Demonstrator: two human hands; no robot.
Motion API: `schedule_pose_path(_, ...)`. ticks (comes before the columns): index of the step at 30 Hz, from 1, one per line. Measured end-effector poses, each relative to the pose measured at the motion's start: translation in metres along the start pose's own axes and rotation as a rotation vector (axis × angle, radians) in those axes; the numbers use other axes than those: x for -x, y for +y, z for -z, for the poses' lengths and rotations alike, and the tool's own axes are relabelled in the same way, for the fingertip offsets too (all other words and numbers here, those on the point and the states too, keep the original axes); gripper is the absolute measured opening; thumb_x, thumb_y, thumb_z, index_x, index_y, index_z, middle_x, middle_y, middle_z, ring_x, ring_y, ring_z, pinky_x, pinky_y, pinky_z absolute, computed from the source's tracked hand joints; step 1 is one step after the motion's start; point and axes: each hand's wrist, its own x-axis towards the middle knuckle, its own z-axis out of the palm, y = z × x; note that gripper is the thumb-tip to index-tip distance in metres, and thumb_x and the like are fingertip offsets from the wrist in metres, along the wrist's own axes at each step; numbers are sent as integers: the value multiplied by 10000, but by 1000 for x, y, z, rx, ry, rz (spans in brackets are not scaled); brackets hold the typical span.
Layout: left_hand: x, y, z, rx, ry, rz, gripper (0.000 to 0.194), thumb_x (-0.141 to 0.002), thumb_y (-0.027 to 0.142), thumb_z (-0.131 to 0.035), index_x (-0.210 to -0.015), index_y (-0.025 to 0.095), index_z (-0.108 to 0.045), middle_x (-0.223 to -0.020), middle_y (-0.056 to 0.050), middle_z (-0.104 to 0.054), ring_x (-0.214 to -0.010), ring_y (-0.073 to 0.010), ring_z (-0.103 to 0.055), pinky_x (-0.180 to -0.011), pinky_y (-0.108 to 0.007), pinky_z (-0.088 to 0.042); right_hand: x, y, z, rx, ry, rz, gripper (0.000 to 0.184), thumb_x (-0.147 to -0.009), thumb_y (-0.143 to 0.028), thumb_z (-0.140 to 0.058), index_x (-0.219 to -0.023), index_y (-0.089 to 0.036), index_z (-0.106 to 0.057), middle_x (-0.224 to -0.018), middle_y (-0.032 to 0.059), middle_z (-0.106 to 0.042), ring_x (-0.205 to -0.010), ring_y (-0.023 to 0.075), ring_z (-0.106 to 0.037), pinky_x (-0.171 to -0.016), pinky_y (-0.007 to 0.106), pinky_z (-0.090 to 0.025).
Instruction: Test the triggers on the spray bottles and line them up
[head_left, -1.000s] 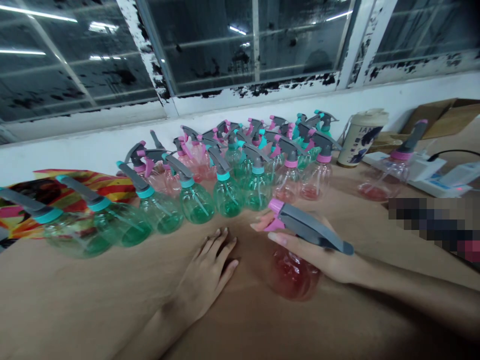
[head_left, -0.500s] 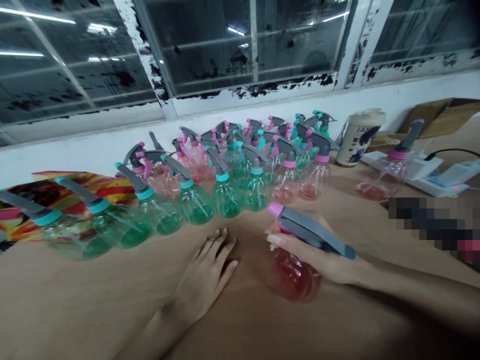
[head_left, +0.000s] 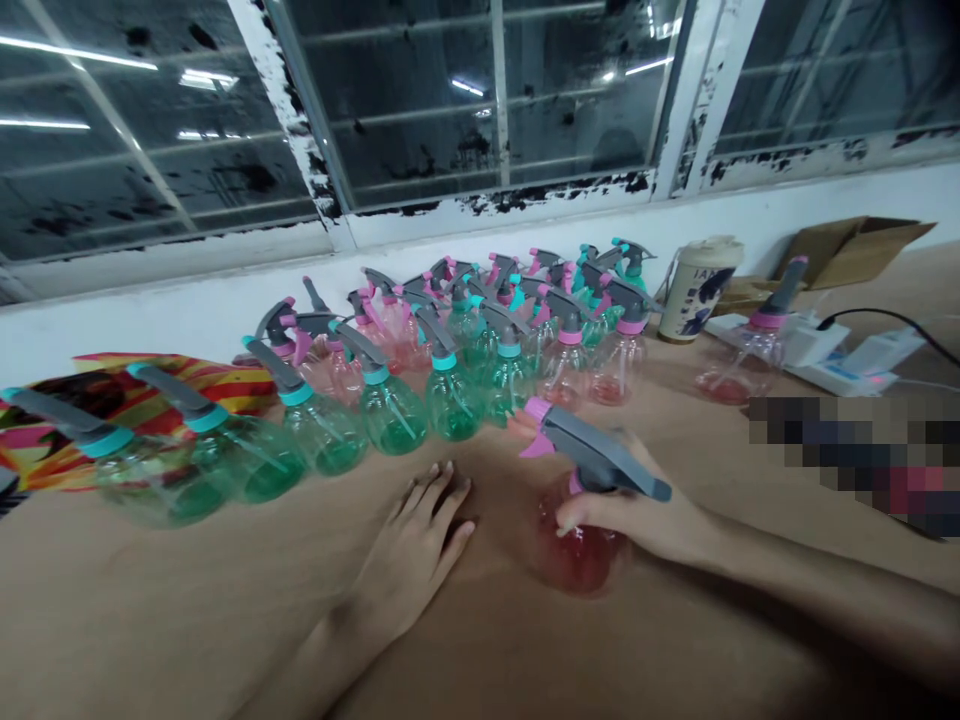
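Note:
A clear spray bottle (head_left: 574,555) with red-tinted lower part, grey sprayer head and pink nozzle stands close to me on the table. My right hand (head_left: 641,510) is around it just below the collar, thumb across the near side. The fingers reach behind the bottle; only some tips show, left of the nozzle. My left hand (head_left: 412,550) lies palm down on the tabletop, fingers spread, holding nothing. Beyond the hands runs a front row of similar bottles, among them a green one with a turquoise collar (head_left: 394,420) and a pink-collared one (head_left: 619,370).
More spray bottles crowd behind the front row. A colourful bag (head_left: 232,385) lies at the left. To the right are a tumbler (head_left: 697,290), a lone pink-collared bottle (head_left: 739,370), a power strip (head_left: 840,370) with cables and a cardboard box (head_left: 855,255).
My right thumb has slid down from the collar area onto the bottle body, and fingertips now show past the nozzle. The bottle has shifted slightly left. My left hand stays put.

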Motion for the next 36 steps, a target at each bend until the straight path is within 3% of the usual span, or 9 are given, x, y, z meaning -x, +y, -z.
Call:
schedule_pose_path(2,0,0,0,-10,3,-4,467,-998,407,-270,-1335,148,-466,-1418,-124,-427,-1296,-263,-399,-1048,-447,-346,3,4,1,21,-15,-22,344,-679,-430,-744,-956,-261,-630,-547,-90,-417,-493,108,-404,-457,238,-363)
schedule_pose_path(5,0,0,2,-23,-9,-18,455,-995,401,-287,-1329,155,-473,-1415,-114,-434,-1300,-258,-394,-1049,-439,-345,9,9,5,116,6,-11,371,-707,-412,-730,-1032,-275,-614,-603,-76,-479,-551,122,-472,-523,247,-422)
schedule_pose_path(10,-1,1,2,-19,-8,1,450,-988,406,-297,-1317,163,-486,-1398,-105,-458,-1292,-260,-404,-1045,-444,-347,26,7,14,254,127,36,320,-743,-367,-710,-1016,-250,-591,-969,6,-658,-930,199,-604,-822,332,-481)
schedule_pose_path(14,-2,0,2,0,-5,4,445,-982,399,-316,-1307,154,-495,-1383,-118,-473,-1279,-270,-423,-1033,-458,-357,39,4,27,374,169,-52,198,-794,-371,-647,-958,-262,-636,-835,-10,-705,-839,229,-659,-770,371,-523)
schedule_pose_path(17,-2,0,4,8,-15,9,437,-976,387,-335,-1315,157,-488,-1391,-112,-465,-1281,-264,-422,-1035,-449,-360,43,8,50,444,225,-86,223,-777,-399,-649,-965,-280,-670,-792,6,-725,-775,272,-676,-625,385,-548)
schedule_pose_path(20,-2,-1,6,13,-11,13,436,-974,393,-333,-1309,166,-497,-1394,-106,-464,-1276,-259,-430,-1033,-453,-364,44,21,86,598,321,-34,329,-758,-444,-658,-1011,-236,-679,-949,61,-731,-869,306,-664,-706,414,-520)
schedule_pose_path(27,0,-12,-6,18,60,2,437,-970,414,-334,-1309,190,-496,-1389,-95,-472,-1263,-257,-448,-1031,-455,-371,31,53,169,803,481,-170,482,-771,-611,-524,-716,-164,-694,-626,82,-676,-577,253,-616,-484,315,-397)
schedule_pose_path(32,3,-24,-20,114,117,-19,414,-967,327,-306,-1354,251,-431,-1399,-42,-469,-1255,-215,-464,-1046,-410,-366,1,70,190,845,531,-148,480,-770,-622,-499,-581,-187,-575,-570,55,-619,-551,197,-563,-503,293,-353)
schedule_pose_path(36,2,-26,-21,176,148,18,421,-937,337,-361,-1352,310,-426,-1387,-8,-483,-1250,-242,-472,-1017,-439,-407,-22,83,198,877,581,-134,459,-763,-609,-509,-545,-205,-510,-554,41,-586,-549,177,-528,-527,293,-337)
